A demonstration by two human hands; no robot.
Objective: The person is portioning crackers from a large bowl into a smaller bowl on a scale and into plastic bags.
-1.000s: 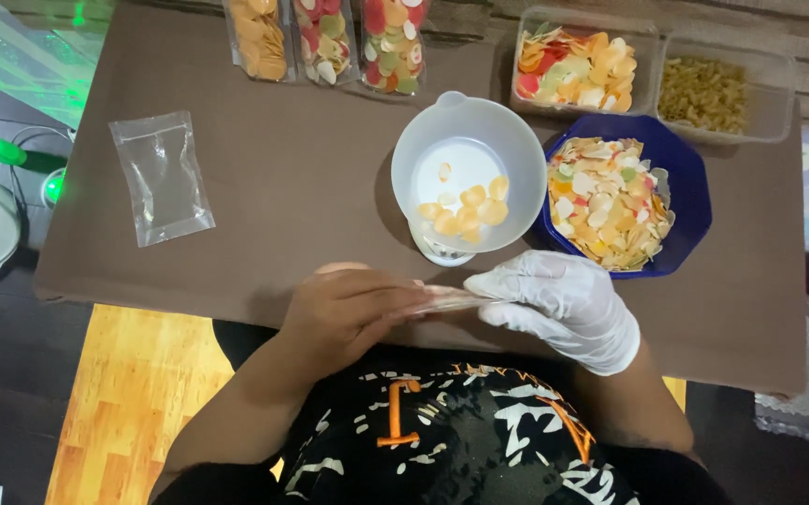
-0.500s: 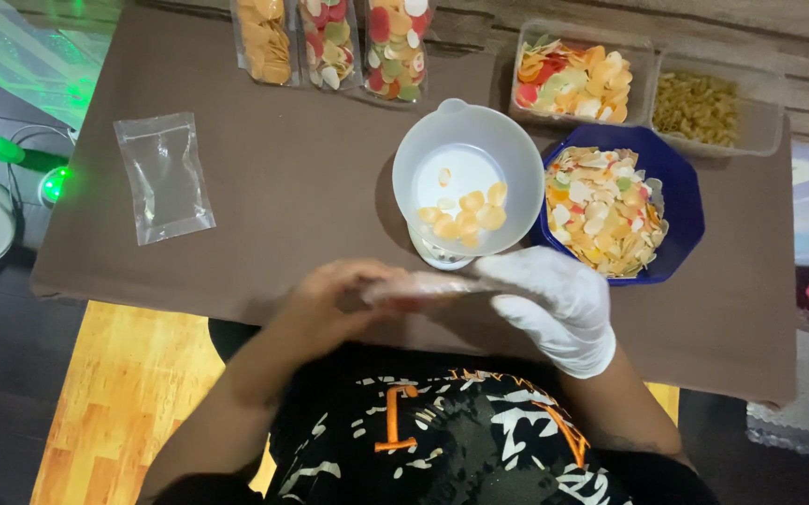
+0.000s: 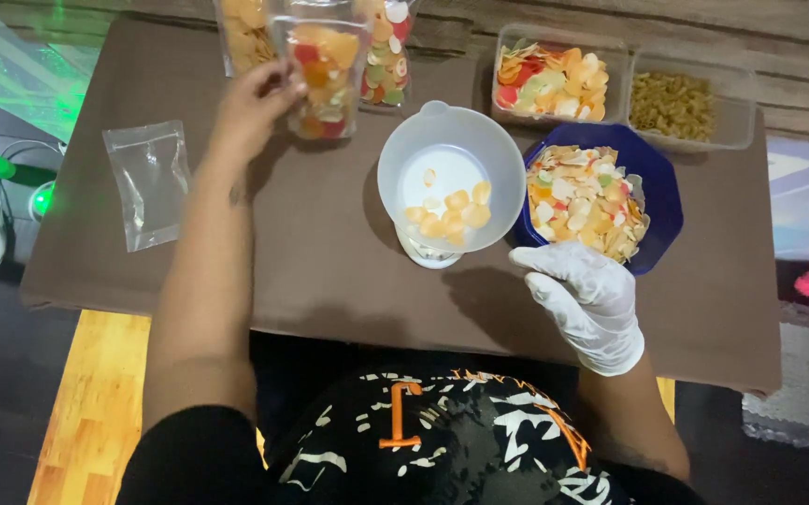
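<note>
Since the earlier frame, the left hand [image 3: 253, 105] has left the person's lap and is now reaching to the far edge of the counter [image 3: 311, 243], where it is closing its fingers around a filled clear bag [image 3: 325, 75] of mixed-colour chips and setting it among the other filled bags [image 3: 387, 47] in the row. Meanwhile the gloved right hand [image 3: 591, 301] is resting loosely open on the counter, holding nothing, just below the blue bowl [image 3: 661, 201] of chips.

Judging by the layout, several bags are already packed and lined up, so the work is well under way. One empty bag [image 3: 147, 182] is lying flat at the left, waiting. A white bowl [image 3: 442, 150] on its stand is holding only a few orange chips, and two clear tubs [image 3: 554, 79] at the back are still holding stock.
</note>
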